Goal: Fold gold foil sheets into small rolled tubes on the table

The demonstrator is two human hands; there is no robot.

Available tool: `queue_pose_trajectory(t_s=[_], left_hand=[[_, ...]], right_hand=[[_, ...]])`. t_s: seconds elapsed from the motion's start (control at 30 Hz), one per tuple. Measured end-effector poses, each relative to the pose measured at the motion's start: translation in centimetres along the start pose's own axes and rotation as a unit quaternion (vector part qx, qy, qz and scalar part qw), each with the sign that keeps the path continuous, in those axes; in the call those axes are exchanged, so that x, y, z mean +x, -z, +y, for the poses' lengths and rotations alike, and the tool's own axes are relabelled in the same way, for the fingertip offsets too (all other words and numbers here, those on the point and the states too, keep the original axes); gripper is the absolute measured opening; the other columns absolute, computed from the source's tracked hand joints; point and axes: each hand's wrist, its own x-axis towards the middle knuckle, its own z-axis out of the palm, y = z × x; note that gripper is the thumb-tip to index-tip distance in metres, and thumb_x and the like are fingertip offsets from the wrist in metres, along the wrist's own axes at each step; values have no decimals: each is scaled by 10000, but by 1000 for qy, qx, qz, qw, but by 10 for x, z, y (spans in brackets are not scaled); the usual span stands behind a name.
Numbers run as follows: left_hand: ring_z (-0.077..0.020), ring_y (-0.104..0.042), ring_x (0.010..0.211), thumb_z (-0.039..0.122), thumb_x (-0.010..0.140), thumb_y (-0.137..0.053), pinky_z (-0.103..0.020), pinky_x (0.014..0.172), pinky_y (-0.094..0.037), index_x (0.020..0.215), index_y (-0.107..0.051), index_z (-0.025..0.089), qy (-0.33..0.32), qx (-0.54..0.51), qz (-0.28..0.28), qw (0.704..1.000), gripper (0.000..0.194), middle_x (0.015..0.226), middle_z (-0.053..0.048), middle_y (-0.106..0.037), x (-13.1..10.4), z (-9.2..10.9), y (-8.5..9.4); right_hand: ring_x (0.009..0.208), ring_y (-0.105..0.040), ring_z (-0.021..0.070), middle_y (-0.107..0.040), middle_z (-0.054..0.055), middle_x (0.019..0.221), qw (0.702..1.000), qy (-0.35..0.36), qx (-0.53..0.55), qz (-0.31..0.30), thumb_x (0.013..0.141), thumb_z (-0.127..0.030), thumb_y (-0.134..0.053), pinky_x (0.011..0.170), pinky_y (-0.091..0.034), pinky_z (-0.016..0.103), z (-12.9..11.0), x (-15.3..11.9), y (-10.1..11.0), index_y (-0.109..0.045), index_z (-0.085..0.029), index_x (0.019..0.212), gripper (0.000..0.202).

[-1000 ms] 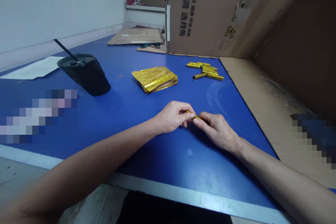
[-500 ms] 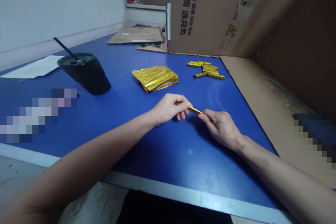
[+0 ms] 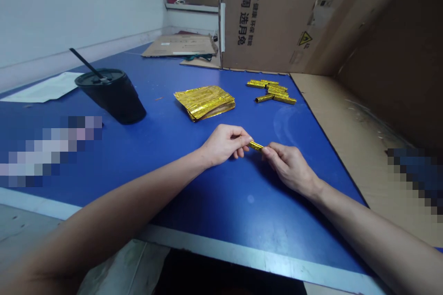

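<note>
In front of the stack (image 3: 205,101), the left hand (image 3: 226,144) and right hand (image 3: 292,166) are closed in a pinch on opposite ends of a roll (image 3: 256,146), the table (image 3: 214,203) stretching beneath them to its front edge (image 3: 242,253), the cup (image 3: 116,99) left of the stack, other rolls (image 3: 277,89) right.

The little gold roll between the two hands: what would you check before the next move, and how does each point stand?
1. Left hand gripping one end of the gold roll: ok.
2. Right hand gripping the other end: ok.
3. Roll's edge stuck down: cannot tell, too small.
4. Stack of gold sheets squared up: not ok, edges uneven.
5. Cup apart from both hands: ok.
</note>
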Motion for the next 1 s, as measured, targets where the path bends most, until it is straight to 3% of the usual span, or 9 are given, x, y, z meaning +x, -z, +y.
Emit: queue_pose_trajectory(t_s=[0.27, 0.5, 0.6, 0.8, 1.0], left_hand=[[-38, -471, 359, 187, 781, -533, -140, 355, -372, 657, -551, 104, 14, -2, 36, 999, 150, 500, 19, -569, -1, 2, -3], [-47, -453, 353, 239, 790, -510, -159, 346, -353, 643, -527, 118, 35, 1, 42, 998, 191, 514, 15, -561, 0, -6, -5], [-65, -489, 412, 274, 791, -501, -177, 402, -377, 689, -557, 122, 18, 51, 24, 998, 191, 549, 9, -576, 0, -8, -3], [-119, -566, 763, 249, 788, -502, -228, 719, -407, 819, -643, 171, -132, 246, -60, 958, 164, 802, -2, -643, -8, -2, -3], [-83, -506, 580, 210, 777, -472, -187, 563, -374, 714, -624, 146, -84, 218, -75, 969, 176, 609, 25, -576, -8, 0, -3]], right_hand=[[423, -345, 92, -388, -41, 483, 985, 31, -167, 17, 853, -444, -356, 459, -251, 230, 3, -3, -3, -412, -202, 608, 349], [415, -446, 121, -522, 3, 496, 953, 74, -293, 28, 888, -350, -264, 441, -205, 246, 8, -1, -8, -475, -198, 657, 348], [430, -470, 122, -556, 7, 524, 952, 71, -296, 20, 890, -345, -273, 446, -209, 244, 7, -1, -7, -476, -199, 663, 338], [450, -447, 114, -524, -3, 522, 966, 83, -242, -22, 889, -344, -289, 468, -244, 239, 5, -3, -7, -468, -201, 656, 326], [444, -345, 89, -374, -46, 506, 990, 86, -96, -63, 890, -353, -310, 479, -270, 223, 1, -1, -2, -420, -199, 635, 318]])
